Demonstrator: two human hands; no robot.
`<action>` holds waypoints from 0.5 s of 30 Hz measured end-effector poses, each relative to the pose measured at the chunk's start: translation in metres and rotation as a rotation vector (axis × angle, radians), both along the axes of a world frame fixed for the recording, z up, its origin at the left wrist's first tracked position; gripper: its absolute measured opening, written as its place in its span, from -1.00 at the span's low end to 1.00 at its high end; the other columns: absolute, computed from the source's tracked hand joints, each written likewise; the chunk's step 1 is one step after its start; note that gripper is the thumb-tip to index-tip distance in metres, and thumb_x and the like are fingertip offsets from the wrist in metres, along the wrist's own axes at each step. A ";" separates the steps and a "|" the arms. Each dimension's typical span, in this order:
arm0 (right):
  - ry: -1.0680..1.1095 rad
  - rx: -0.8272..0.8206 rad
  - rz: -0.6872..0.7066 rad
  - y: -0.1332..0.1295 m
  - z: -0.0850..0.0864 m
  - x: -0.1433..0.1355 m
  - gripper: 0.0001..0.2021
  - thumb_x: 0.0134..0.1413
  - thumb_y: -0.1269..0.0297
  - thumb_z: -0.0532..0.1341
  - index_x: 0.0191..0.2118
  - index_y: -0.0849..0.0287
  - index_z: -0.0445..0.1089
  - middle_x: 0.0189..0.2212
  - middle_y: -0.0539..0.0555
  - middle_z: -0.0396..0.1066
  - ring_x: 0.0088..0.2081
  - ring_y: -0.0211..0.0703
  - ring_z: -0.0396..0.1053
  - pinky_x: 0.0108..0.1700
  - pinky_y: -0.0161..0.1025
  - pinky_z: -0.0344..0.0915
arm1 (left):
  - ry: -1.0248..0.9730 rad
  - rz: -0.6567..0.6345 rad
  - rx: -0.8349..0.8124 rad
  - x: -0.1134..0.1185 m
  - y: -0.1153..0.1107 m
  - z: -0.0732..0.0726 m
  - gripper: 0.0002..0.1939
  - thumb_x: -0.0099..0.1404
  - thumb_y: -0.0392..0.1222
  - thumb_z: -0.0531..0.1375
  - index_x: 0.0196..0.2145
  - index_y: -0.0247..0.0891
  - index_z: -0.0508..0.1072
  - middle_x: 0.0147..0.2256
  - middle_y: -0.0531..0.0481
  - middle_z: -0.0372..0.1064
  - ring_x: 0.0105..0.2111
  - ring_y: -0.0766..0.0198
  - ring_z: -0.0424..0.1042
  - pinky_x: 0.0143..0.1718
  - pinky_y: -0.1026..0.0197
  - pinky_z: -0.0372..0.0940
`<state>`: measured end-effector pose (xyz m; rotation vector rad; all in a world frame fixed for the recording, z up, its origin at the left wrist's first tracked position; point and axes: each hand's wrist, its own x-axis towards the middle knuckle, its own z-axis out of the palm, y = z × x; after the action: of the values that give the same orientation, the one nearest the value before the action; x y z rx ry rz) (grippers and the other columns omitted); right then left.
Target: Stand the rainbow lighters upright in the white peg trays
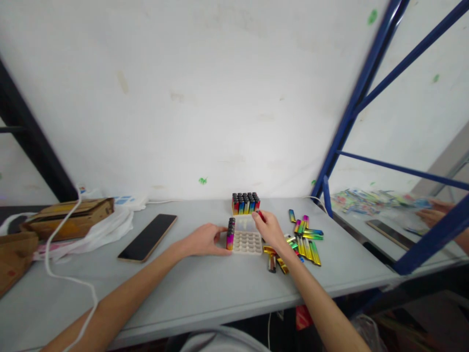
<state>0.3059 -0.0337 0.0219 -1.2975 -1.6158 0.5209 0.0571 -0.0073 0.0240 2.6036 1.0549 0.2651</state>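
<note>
A white tray point(248, 243) with rows of round cups sits on the gray table point(205, 303). One row of lighters point(230, 235) stands up along its left side. They have black tops, and the front one is pink, purple and yellow. The other cups that I can see have nothing in them. A see-through flap point(245, 224) is at the back of the tray.

The left hand point(210, 239) has its thumb and fingers apart, touching the left side of the tray and the standing row. The right hand point(269, 229) is over the back right part of the tray. Its fingers are together on a small red thing point(260, 214), mostly hidden by the hand.

Behind the tray, near the wall, is a full block of lighters point(245, 203), all standing close together with black tops. I cannot see what holds them. To the right is a messy pile of shiny lighters point(308, 247), gold, green, blue and pink, lying down.

On the left are a black phone point(148, 238), a brown box point(71, 217) by a white plastic bag point(106, 232), and a white cord point(66, 277). I cannot tell what is in the box or the bag.
</note>
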 end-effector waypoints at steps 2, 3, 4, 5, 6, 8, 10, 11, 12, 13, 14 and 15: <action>-0.015 -0.003 0.048 -0.001 0.000 0.000 -0.57 0.30 -0.12 0.06 -0.45 0.10 0.19 -0.57 -0.08 0.19 -0.48 -0.22 0.16 -0.41 -0.28 0.07 | 0.004 -0.016 -0.003 0.001 -0.002 0.003 -0.42 0.16 0.33 0.27 -0.18 -0.27 0.55 -0.44 0.02 0.47 -0.47 0.18 0.41 -0.45 0.23 0.12; -0.024 -0.011 0.090 -0.002 -0.001 0.000 -0.58 0.32 -0.12 0.06 -0.41 0.10 0.21 -0.56 -0.08 0.22 -0.47 -0.22 0.18 -0.41 -0.29 0.10 | 0.007 -0.020 -0.003 0.001 -0.003 0.004 -0.45 0.16 0.31 0.27 -0.20 -0.27 0.54 -0.43 0.01 0.47 -0.47 0.18 0.41 -0.45 0.23 0.12; -0.033 -0.017 0.135 -0.002 -0.001 0.000 -0.60 0.35 -0.12 0.04 -0.37 0.10 0.22 -0.53 -0.08 0.25 -0.46 -0.21 0.21 -0.40 -0.29 0.13 | 0.012 -0.021 -0.001 0.002 -0.005 0.006 -0.48 0.16 0.28 0.27 -0.23 -0.27 0.54 -0.42 0.00 0.48 -0.46 0.17 0.42 -0.44 0.24 0.13; -0.047 -0.008 0.177 -0.002 -0.002 0.000 -0.61 0.37 -0.10 0.03 -0.34 0.10 0.23 -0.50 -0.06 0.29 -0.44 -0.21 0.25 -0.38 -0.30 0.17 | 0.017 -0.018 0.003 0.003 -0.007 0.007 -0.51 0.17 0.25 0.27 -0.24 -0.27 0.53 -0.41 -0.01 0.48 -0.45 0.17 0.42 -0.44 0.24 0.13; -0.072 0.017 0.204 -0.003 -0.002 0.000 -0.61 0.39 -0.09 0.03 -0.34 0.11 0.24 -0.46 -0.03 0.33 -0.40 -0.19 0.29 -0.34 -0.29 0.20 | 0.022 -0.012 0.009 0.003 -0.008 0.008 -0.54 0.16 0.22 0.27 -0.26 -0.27 0.53 -0.41 -0.01 0.49 -0.45 0.17 0.43 -0.43 0.24 0.14; -0.157 0.098 0.195 -0.003 -0.001 -0.001 -0.59 0.40 -0.07 0.04 -0.39 0.12 0.25 -0.40 0.02 0.36 -0.32 -0.17 0.32 -0.28 -0.27 0.22 | 0.033 0.007 0.029 0.004 -0.011 0.008 -0.57 0.16 0.19 0.28 -0.26 -0.26 0.53 -0.40 -0.02 0.50 -0.44 0.15 0.44 -0.42 0.23 0.14; -0.258 0.138 0.145 -0.005 0.000 -0.002 -0.55 0.41 -0.05 0.05 -0.46 0.13 0.23 -0.46 0.01 0.34 -0.37 -0.18 0.29 -0.28 -0.27 0.18 | 0.042 0.029 0.052 0.005 -0.012 0.005 -0.52 0.16 0.24 0.28 -0.22 -0.25 0.54 -0.40 -0.02 0.50 -0.43 0.12 0.45 -0.42 0.21 0.15; -0.294 0.122 0.133 -0.006 0.002 -0.003 -0.53 0.41 -0.04 0.06 -0.49 0.14 0.23 -0.51 -0.01 0.33 -0.42 -0.20 0.27 -0.31 -0.27 0.15 | 0.043 0.042 0.063 0.006 -0.012 0.003 -0.47 0.15 0.29 0.28 -0.20 -0.25 0.54 -0.40 -0.03 0.51 -0.42 0.10 0.46 -0.41 0.20 0.16; -0.309 0.092 0.134 -0.007 0.003 -0.004 -0.52 0.42 -0.03 0.06 -0.50 0.14 0.23 -0.56 -0.03 0.32 -0.47 -0.22 0.25 -0.34 -0.27 0.13 | 0.044 0.056 0.073 0.006 -0.012 0.001 -0.42 0.14 0.34 0.28 -0.17 -0.25 0.55 -0.38 -0.04 0.52 -0.41 0.07 0.47 -0.40 0.19 0.17; -0.307 0.058 0.145 -0.008 0.003 -0.005 -0.53 0.42 -0.02 0.07 -0.49 0.14 0.25 -0.59 -0.04 0.33 -0.50 -0.23 0.26 -0.36 -0.28 0.11 | 0.043 0.070 0.081 0.007 -0.011 -0.001 -0.37 0.13 0.38 0.28 -0.14 -0.25 0.55 -0.36 -0.06 0.53 -0.38 0.04 0.49 -0.39 0.18 0.18; -0.297 0.031 0.160 -0.008 0.003 -0.006 -0.54 0.42 -0.01 0.08 -0.48 0.15 0.28 -0.59 -0.04 0.37 -0.51 -0.23 0.28 -0.37 -0.28 0.11 | 0.043 0.079 0.086 0.007 -0.010 -0.003 -0.33 0.12 0.41 0.28 -0.11 -0.25 0.55 -0.34 -0.07 0.55 -0.36 0.02 0.50 -0.37 0.18 0.20; -0.290 0.014 0.173 -0.008 0.003 -0.006 -0.56 0.42 0.01 0.09 -0.46 0.16 0.31 -0.57 -0.03 0.41 -0.50 -0.23 0.32 -0.37 -0.29 0.12 | 0.042 0.084 0.087 0.007 -0.010 -0.005 -0.31 0.12 0.42 0.28 -0.08 -0.25 0.55 -0.31 -0.08 0.56 -0.34 0.01 0.51 -0.36 0.17 0.21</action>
<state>0.2997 -0.0418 0.0249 -1.2732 -1.9807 0.4389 0.0643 -0.0171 0.0190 2.6558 1.1950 0.2829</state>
